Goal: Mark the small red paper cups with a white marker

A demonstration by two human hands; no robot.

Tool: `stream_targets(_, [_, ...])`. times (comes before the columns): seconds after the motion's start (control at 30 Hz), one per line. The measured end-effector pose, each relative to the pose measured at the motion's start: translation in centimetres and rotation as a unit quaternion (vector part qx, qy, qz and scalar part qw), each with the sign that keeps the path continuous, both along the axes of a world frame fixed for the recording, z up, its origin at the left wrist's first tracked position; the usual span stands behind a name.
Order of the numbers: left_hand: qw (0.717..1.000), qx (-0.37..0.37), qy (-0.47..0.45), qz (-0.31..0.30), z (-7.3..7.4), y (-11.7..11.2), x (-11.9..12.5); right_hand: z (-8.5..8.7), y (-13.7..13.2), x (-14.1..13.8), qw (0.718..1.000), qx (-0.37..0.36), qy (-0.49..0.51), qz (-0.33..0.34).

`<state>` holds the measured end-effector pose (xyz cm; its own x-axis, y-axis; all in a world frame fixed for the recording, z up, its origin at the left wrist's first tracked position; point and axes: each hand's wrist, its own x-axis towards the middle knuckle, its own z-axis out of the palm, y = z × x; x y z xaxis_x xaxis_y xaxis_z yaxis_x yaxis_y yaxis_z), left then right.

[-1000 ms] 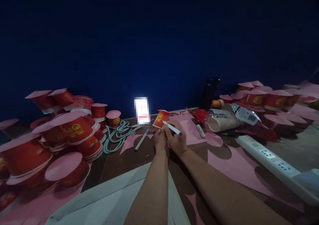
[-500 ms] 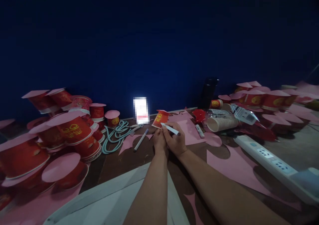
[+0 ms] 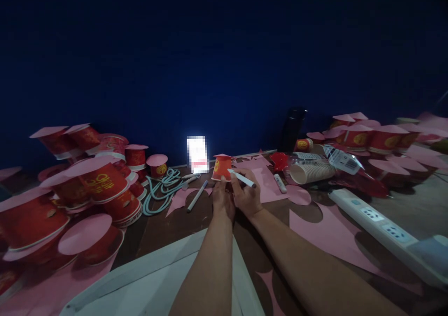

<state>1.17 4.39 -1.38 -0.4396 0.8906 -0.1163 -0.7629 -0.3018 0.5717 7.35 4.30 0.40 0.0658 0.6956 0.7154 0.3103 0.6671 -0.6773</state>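
One inverted red cup (image 3: pixel 222 167), axis near upright, marker (image 3: pixel 244 179) pointing up-left

Left fingers (image 3: pixel 223 182) partly hidden; bright screen (image 3: pixel 197 154) pixelated.

Head-worn view, facing forward and down, close over the table (image 3: pixel 175 225)

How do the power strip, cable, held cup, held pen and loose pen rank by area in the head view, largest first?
1. Power strip
2. Cable, counting its whole coil
3. Held cup
4. Held pen and loose pen: too alike to rank
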Motion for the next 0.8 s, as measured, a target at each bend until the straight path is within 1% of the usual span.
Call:
stream_targets(0.13, [0.997, -0.002, -0.072, -0.003, -0.1, 0.2, -0.5, -0.4, 0.7, 0.3, 0.999, -0.032, 0.009, -0.022])
stream_targets(0.23, [0.995, -0.014, -0.096, -0.016, -0.3, 0.3, -0.7, -0.5, 0.9, 0.3, 0.999, -0.036, 0.007, -0.027])
stream_targets(0.37, [0.995, -0.014, -0.098, -0.015, -0.2, 0.2, -0.7, -0.5, 0.6, 0.2, 0.999, -0.04, 0.008, -0.011])
stream_targets(0.53, [0.995, -0.014, -0.083, -0.051, 0.5, -0.5, -0.3, -0.1, 0.1, 0.0, 1.0, -0.021, -0.005, 0.012])
stream_targets(0.67, [0.995, -0.011, -0.082, -0.048, 1.2, -0.9, 0.0, -0.1, 0.0, 0.0, 1.0, -0.012, -0.01, 0.012])
stream_targets(0.8, [0.995, -0.026, -0.086, -0.048, 1.3, -0.9, 0.0, -0.2, 0.2, 0.0, 1.0, 0.001, -0.005, 0.012])
